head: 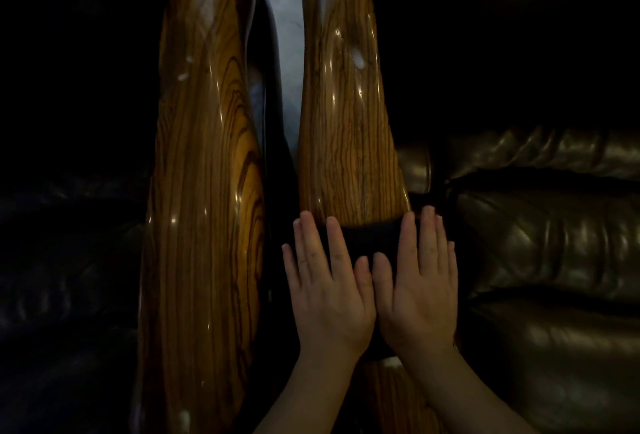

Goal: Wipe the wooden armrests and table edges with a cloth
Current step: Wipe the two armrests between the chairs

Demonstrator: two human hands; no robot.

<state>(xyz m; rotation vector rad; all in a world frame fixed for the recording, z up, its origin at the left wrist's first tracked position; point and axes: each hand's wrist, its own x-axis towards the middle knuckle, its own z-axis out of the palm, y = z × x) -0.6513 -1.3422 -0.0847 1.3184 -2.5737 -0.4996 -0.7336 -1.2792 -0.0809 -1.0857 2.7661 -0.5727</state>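
Observation:
Two glossy wooden armrests with dark grain run away from me side by side, the left armrest (204, 191) and the right armrest (346, 128). A dark cloth (367, 238) lies across the near part of the right armrest. My left hand (329, 291) and my right hand (420, 284) both rest flat on the cloth, palms down, fingers straight and slightly spread, thumbs almost touching. Neither hand grips anything. The cloth under my palms is mostly hidden.
A brown leather sofa seat (547, 260) fills the right side. Dark leather upholstery (69, 277) lies to the left of the left armrest. Between the armrests a narrow gap shows pale floor (289, 35). The room is dim.

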